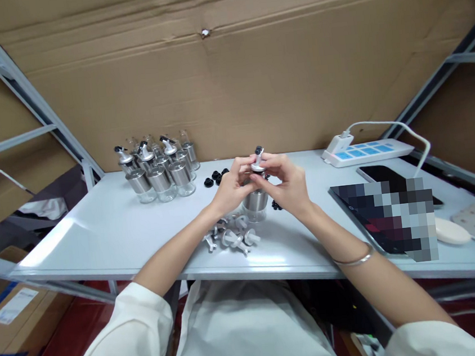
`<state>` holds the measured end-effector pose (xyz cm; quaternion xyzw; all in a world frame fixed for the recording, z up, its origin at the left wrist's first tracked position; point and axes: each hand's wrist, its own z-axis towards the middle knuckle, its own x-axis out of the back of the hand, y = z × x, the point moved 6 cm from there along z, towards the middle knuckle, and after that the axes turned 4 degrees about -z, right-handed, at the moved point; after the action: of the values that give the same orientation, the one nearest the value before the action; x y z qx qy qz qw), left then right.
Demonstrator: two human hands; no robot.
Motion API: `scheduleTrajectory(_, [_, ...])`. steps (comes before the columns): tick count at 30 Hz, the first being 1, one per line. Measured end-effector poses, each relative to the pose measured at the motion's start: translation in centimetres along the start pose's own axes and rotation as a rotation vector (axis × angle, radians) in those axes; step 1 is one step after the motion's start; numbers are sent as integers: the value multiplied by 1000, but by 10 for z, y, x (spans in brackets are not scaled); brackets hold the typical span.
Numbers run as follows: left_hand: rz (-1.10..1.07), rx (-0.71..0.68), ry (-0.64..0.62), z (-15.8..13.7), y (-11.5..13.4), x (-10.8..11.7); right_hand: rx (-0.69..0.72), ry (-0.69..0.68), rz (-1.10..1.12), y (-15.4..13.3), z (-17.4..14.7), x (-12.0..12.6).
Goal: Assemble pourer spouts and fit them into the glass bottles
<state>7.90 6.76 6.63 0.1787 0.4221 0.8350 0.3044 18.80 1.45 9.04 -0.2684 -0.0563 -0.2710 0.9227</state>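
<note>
A glass bottle with a steel sleeve [256,201] stands upright on the table in front of me. At its neck sits a silver pour spout [258,162] with a black tip. My left hand [235,184] has its fingers closed around the spout's base from the left. From the other side my right hand [284,181] pinches the same spout, thumb across the bottle neck. The fingers partly hide the joint between spout and bottle. Several loose pour spouts [233,238] lie in a pile just below the bottle. Black rings or caps [216,177] are scattered behind my left hand.
Several steel-sleeved bottles [161,180] stand at the back left, the front ones with spouts. On the right are a power strip [362,153] with a plugged-in charger, a dark phone [384,177], a blurred-out device [365,221] and a white round pad [452,230]. Cardboard [253,85] walls the back.
</note>
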Motion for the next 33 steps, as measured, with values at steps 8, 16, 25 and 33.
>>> scheduleTrajectory(8, [-16,37,27,-1,-4,0,20,-13,-15,3,1,1])
scheduleTrajectory(16, [-26,37,26,0,-4,0,72,-29,-54,1,3,4])
scheduleTrajectory(25, [93,-54,10,-4,0,-4,181,40,-143,-10,1,7])
scheduleTrajectory(33, [297,-147,-124,-7,8,-8,128,87,-110,-5,-4,9])
